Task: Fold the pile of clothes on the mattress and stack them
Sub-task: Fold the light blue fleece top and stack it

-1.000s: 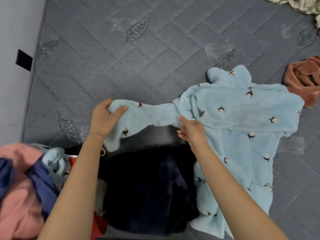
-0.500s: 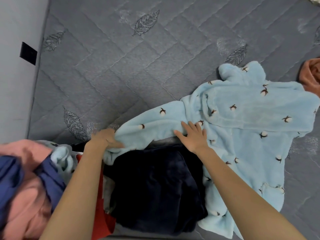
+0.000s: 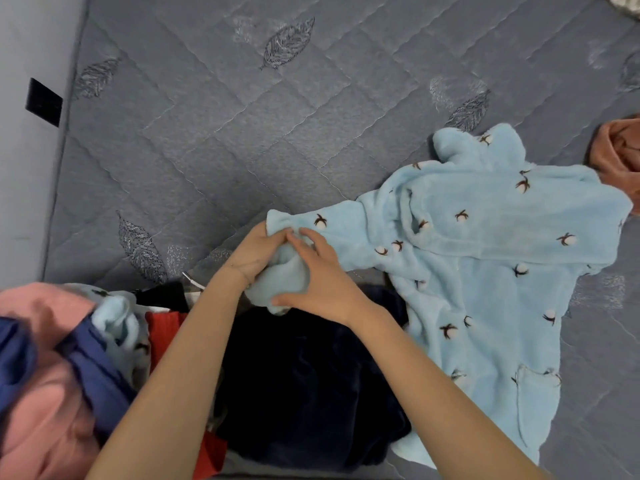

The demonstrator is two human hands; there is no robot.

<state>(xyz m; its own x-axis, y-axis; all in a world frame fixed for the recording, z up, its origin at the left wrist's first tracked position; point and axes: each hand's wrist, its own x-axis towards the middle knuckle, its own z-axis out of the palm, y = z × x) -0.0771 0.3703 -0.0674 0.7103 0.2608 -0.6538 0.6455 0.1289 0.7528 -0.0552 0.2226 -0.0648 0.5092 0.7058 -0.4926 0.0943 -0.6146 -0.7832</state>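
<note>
Grey quilted mattress (image 3: 242, 140) w/ stitched leaf patterns, pushed up against a pale wall on the left. Big light blue fleece garment (image 3: 491, 271) w/ little cotton-flower prints is spread out on the right half. Rust/terracotta piece (image 3: 616, 157) sits at the right edge, touching the blue one's corner. Near edge: dark navy item (image 3: 304, 382), red bit (image 3: 162, 334) beside it, then a messy pile (image 3: 52, 358) of pink + blue clothes at the left. Pale fabric (image 3: 623, 5) barely shows top right corner.

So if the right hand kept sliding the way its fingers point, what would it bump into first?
Probably the left hand. The right hand points up and left across the bunched sleeve of the light blue robe, and their fingertips already nearly touch.
</note>
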